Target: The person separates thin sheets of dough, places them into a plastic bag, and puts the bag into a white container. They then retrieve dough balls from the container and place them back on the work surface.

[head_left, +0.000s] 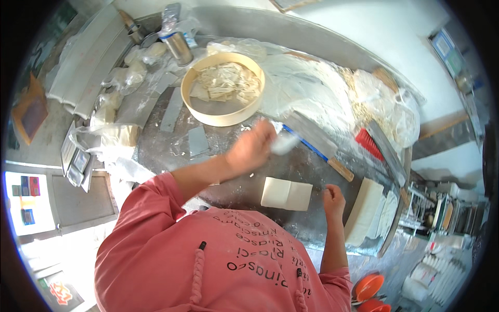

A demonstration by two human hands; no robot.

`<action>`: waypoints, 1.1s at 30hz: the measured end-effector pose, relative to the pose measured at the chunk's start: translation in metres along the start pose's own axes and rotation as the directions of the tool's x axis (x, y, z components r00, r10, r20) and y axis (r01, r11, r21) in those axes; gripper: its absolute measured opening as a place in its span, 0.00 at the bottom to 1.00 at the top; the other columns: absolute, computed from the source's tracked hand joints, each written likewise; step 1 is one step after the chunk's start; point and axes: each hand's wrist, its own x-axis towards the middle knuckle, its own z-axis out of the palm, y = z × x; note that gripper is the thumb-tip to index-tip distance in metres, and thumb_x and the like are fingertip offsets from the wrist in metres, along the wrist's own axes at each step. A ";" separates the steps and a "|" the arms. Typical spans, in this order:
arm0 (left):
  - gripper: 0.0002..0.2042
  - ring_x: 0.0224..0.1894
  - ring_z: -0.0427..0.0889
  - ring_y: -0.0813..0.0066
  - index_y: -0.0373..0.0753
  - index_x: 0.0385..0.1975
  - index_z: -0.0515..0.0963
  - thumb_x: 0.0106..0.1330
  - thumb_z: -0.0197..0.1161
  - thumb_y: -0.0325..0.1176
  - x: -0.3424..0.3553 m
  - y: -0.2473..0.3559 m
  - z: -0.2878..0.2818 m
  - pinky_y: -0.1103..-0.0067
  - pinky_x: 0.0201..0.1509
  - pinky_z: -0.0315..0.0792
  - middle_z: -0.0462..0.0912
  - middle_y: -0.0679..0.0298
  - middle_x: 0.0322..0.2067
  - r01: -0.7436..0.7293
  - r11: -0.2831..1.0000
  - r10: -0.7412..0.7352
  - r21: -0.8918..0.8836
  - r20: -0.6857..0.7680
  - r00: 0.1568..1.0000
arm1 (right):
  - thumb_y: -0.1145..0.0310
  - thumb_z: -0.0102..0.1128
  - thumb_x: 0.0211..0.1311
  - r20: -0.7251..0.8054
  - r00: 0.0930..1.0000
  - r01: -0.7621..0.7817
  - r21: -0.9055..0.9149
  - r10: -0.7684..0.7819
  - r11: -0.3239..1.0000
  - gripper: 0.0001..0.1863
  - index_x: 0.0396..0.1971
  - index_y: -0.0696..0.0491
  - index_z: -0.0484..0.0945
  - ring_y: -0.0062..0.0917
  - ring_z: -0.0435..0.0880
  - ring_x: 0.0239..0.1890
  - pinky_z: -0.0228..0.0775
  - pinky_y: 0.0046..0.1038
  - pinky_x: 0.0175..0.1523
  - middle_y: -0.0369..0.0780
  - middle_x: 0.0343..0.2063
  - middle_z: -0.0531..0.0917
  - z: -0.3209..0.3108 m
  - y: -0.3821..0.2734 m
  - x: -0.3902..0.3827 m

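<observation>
Feed check, left to right: bright opening (pixel 44 216) in the room past the left edge, then a dark, flour-dusted tabletop (pixel 241 193), white wall (pixel 358 28) behind the far edge, metal rack (pixel 444 213) beyond the right edge.

Counts I get, same order: 2 grey plates (pixel 198 141) toward the left edge. 1 metal canister (pixel 179 49), far left corner. 1 round sieve (pixel 223 120) near the far edge, pale strips (pixel 228 83) inside. 1 left hand (pixel 254 147) above mid-tabletop, blurred, white thing (pixel 285 144) at its fingers; can't tell if grasped. 1 creased dough slab (pixel 287 194) toward the near edge, between the hands. 1 wood-handled blade (pixel 317 144) right of centre. 1 right hand (pixel 333 200), loose fist, beside the slab. 1 red brush (pixel 369 144), right edge.
</observation>
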 end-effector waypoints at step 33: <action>0.26 0.48 0.72 0.48 0.48 0.56 0.64 0.55 0.57 0.42 -0.022 -0.013 0.142 0.62 0.47 0.70 0.69 0.47 0.47 0.106 0.986 -0.167 0.131 0.665 0.728 | 0.48 0.35 0.66 0.546 0.713 -0.698 0.611 0.440 0.373 0.26 0.52 0.53 0.65 0.31 0.74 0.28 0.65 0.34 0.32 0.43 0.36 0.75 0.059 -0.023 -0.045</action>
